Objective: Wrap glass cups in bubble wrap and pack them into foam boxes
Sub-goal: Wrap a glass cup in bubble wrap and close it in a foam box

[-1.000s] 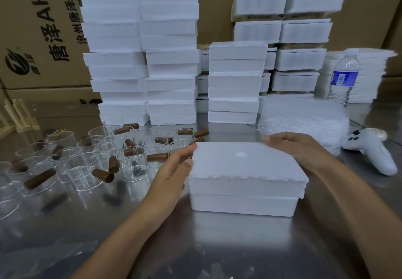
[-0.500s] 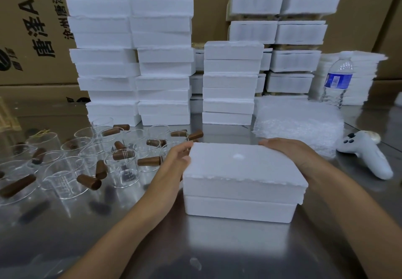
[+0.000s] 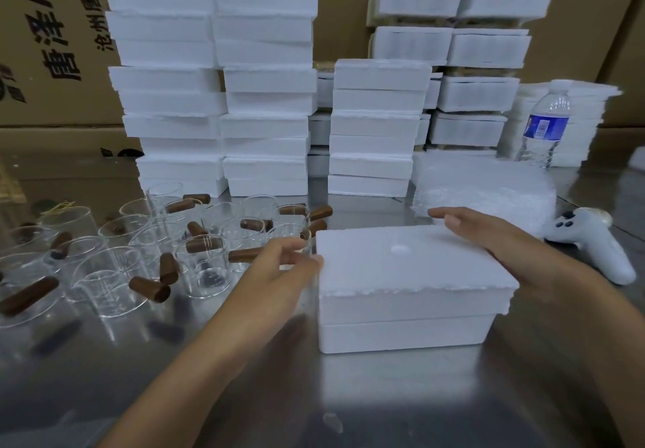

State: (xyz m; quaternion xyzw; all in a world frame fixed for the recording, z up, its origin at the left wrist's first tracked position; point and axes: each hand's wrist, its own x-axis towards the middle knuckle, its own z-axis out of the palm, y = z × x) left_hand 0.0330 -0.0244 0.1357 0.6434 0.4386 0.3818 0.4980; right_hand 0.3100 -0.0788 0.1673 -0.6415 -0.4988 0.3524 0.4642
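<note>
A closed white foam box (image 3: pixel 412 283) with its lid on stands on the steel table (image 3: pixel 244 395) in front of me. My left hand (image 3: pixel 279 269) is at the box's left edge, thumb against the lid corner, fingers stretched loosely toward the cups and blurred. My right hand (image 3: pixel 488 238) lies flat on the lid's far right part with straight fingers. Several clear glass cups (image 3: pixel 206 266) with brown handles stand and lie to the left. A pile of bubble wrap sheets (image 3: pixel 488 189) sits behind the box on the right.
Tall stacks of foam boxes (image 3: pixel 216 98) and a shorter stack (image 3: pixel 373 126) line the back of the table, with cardboard cartons (image 3: pixel 45 46) behind. A water bottle (image 3: pixel 544 126) and a white handheld controller (image 3: pixel 593 241) are at the right.
My left hand has eased off the box's left side, fingers now reaching toward the cups. My right hand has slid onto the lid's top. The box has stayed in place.
</note>
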